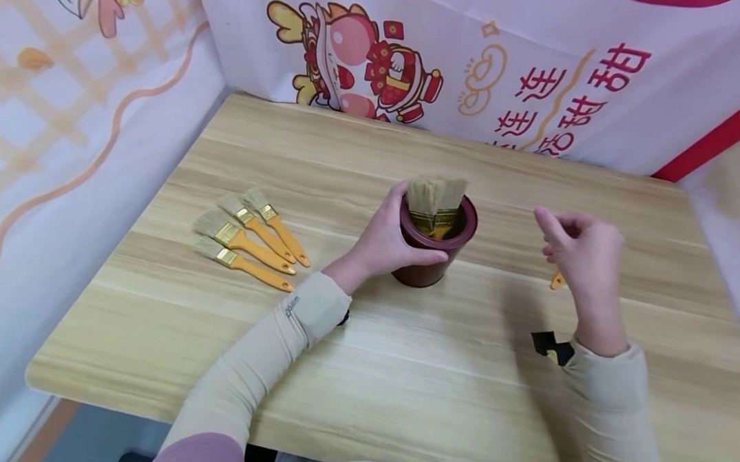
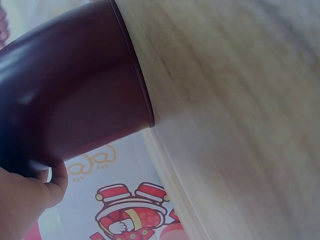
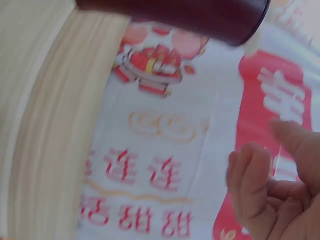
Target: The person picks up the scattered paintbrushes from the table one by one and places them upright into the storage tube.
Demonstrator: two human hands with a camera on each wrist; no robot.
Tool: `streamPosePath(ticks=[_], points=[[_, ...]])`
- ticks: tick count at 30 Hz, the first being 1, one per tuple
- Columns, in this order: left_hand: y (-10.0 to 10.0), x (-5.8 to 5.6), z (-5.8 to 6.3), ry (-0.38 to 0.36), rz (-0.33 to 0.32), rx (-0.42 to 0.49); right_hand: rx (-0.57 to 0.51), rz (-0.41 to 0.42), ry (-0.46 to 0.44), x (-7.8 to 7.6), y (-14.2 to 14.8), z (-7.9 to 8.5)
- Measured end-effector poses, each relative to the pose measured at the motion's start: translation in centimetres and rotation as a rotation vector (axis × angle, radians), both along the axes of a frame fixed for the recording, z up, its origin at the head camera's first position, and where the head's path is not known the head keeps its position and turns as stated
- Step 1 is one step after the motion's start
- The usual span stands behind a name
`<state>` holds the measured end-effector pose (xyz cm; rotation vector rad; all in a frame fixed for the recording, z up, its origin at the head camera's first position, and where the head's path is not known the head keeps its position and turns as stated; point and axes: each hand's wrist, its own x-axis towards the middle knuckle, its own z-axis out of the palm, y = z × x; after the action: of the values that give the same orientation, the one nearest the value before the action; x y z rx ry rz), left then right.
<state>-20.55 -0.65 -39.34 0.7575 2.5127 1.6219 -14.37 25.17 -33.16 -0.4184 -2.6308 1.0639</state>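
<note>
Standing upright on the bench point(image 1: 383, 389), a dark red container point(image 1: 423, 275) occupies the centre of the head view, its base meeting the wood grain in the left-wrist view. Inside it, paintbrushes point(image 1: 433, 199) rest with bristles and gold-coloured ferrules projecting above the rim; their exact number cannot be told. The left hand point(image 1: 384, 241) is clamped on the container from its 9 o'clock side, the thumb lying along the near wall toward 7 o'clock and the fingers reaching the rim at 10 o'clock.

At 3 o'clock from the container, well apart from it, is the right hand point(image 1: 588, 252), raised and holding nothing, its thumb extended away from loosely curled fingers. Just beside it, toward 7 o'clock, shows the tip of an orange handle point(image 1: 557, 281), the remainder hidden.

At 9 o'clock from the container, four loose brushes point(image 1: 262, 252) lie fanned side by side, bristles toward 10 o'clock, orange handles toward 4 o'clock. Beige sleeves point(image 1: 228, 385) cover both forearms. Beyond the bench's far edge hangs a white cloth point(image 1: 453, 14), printed with a cartoon figure point(image 1: 352, 52) at 11 o'clock and red characters point(image 1: 622, 68) at 2 o'clock.
</note>
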Motion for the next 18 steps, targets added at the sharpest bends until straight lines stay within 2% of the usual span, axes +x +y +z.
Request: streamPosePath(ticks=[3, 7, 11, 14, 18], points=[[0.0, 0.0, 0.1, -0.006, 0.0, 0.005, 0.067, -0.055, -0.066, -0.2, 2.0, -0.5], [-0.1, 0.0, 0.1, -0.006, 0.005, 0.014, 0.259, -0.118, -0.154, -0.6, 4.8, -1.6], [-0.2, -0.1, 0.1, -0.004, 0.008, 0.026, 0.431, -0.096, -0.294, -1.1, 7.3, -3.3], [-0.2, -0.1, 0.0, -0.008, 0.003, 0.027, 0.488, -0.058, -0.476, -1.5, 8.8, -4.6], [-0.1, 0.0, 0.1, -0.022, -0.002, 0.017, 0.463, -0.039, -0.663, -1.9, 10.0, -5.9]])
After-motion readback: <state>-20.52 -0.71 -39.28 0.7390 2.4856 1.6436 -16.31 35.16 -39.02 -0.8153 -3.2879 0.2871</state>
